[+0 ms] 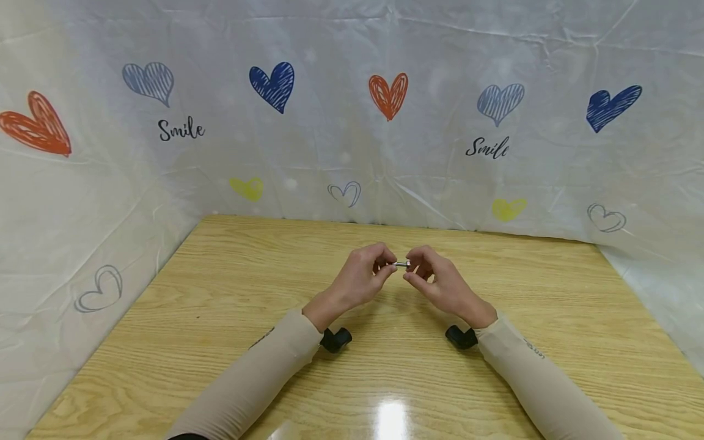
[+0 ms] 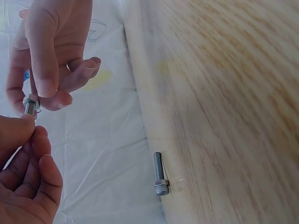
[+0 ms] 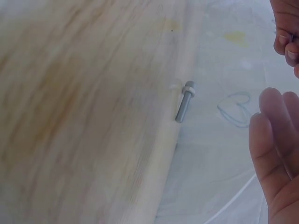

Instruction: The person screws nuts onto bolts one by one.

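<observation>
Here's the left hand (image 1: pixel 354 280), its grip pinching a metal bolt (image 1: pixel 401 264) between thumb and fingertips, the shank jutting sideways toward the other hand. At that jutting end sits a hexagonal piece (image 2: pixel 32 100), nut or head hard to say, clear of the left fingertips, a short stretch of thread showing between. And the right hand (image 1: pixel 445 284): grip released, thumb and forefinger parted, one on either side of that end; whether either touches it can't be told. Over on the table (image 1: pixel 247 263), a second bolt (image 2: pixel 159 164) lies apart from both hands, a nut (image 2: pixel 161 183) up against its head.
</observation>
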`<state>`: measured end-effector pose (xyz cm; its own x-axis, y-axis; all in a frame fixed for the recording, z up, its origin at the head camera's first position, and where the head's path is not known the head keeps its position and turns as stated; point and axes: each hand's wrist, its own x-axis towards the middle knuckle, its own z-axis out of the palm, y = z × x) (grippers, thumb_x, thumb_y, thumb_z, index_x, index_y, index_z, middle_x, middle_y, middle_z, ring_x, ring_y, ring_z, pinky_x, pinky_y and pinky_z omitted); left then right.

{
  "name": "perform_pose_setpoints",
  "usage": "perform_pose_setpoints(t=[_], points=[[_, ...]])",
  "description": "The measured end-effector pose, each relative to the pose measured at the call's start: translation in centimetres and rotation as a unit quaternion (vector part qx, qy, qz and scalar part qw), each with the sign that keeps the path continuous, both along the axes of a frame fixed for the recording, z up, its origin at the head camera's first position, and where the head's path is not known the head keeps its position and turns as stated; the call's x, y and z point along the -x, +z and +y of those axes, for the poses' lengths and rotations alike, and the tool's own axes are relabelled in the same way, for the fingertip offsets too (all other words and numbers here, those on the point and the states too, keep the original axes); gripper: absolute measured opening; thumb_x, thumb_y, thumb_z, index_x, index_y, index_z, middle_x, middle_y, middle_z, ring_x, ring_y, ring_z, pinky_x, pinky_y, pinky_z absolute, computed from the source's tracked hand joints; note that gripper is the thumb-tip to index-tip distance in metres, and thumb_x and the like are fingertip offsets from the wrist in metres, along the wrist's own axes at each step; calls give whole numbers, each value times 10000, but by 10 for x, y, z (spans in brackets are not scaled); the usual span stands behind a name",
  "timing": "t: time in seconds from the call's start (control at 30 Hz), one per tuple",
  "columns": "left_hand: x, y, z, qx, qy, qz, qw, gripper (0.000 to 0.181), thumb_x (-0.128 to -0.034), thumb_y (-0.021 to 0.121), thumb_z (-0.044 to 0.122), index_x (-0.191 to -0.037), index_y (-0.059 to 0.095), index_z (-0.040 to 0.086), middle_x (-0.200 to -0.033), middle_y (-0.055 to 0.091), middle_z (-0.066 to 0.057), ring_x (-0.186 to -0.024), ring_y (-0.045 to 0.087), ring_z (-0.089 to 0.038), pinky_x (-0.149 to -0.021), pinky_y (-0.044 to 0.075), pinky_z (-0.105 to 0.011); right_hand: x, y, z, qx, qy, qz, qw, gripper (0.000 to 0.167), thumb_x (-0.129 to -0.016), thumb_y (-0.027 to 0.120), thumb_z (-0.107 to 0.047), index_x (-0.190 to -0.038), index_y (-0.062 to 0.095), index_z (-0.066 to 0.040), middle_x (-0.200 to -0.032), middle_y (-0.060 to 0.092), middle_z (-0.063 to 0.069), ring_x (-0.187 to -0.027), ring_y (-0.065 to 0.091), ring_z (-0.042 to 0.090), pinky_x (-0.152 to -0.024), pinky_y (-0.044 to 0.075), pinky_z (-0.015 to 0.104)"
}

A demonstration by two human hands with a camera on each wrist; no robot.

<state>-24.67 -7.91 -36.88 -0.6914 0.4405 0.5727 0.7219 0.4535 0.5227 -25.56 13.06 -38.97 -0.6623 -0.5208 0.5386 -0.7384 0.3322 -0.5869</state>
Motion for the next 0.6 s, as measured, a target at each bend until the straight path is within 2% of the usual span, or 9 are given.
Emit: perform_pose_setpoints(t=[0.17,0.37,0.57,0.6], points=[[0,1,0,16,0,-11,10000,80,-887,667,17,-917,619,73,-834,633,-3,-679,554,-75,-624,477,-217,0,1,-1,108,38,110,9999,187,-934,614,-73,-1099,537,-114,-894,622,33,-643,596,134,-579,481,273],[-1,2,1,42,34,-92,9999,77,-888,668,23,-916,620,77,-827,628,4,-674,544,-69,-618,471,-214,0,3,0,-39,4,4,10000,108,-964,572,-105,-1072,564,-95,-774,574,22,-599,569,183,-540,458,275],[-2,4,2,56,54,-57,10000,84,-881,676,20,-918,625,74,-822,623,9,-675,534,-68,-613,465,-213,1,4,1,-109,-101,-42,9999,85,-985,533,-120,-1028,607,-130,-746,562,-10,-607,538,108,-554,450,282],[-3,5,2,54,50,-54,10000,85,-879,677,19,-919,625,74,-823,623,9,-676,533,-67,-613,465,-212,-3,8,-1,-125,-137,-86,9998,90,-985,530,-106,-1020,612,-115,-744,563,1,-609,533,105,-557,448,292]])
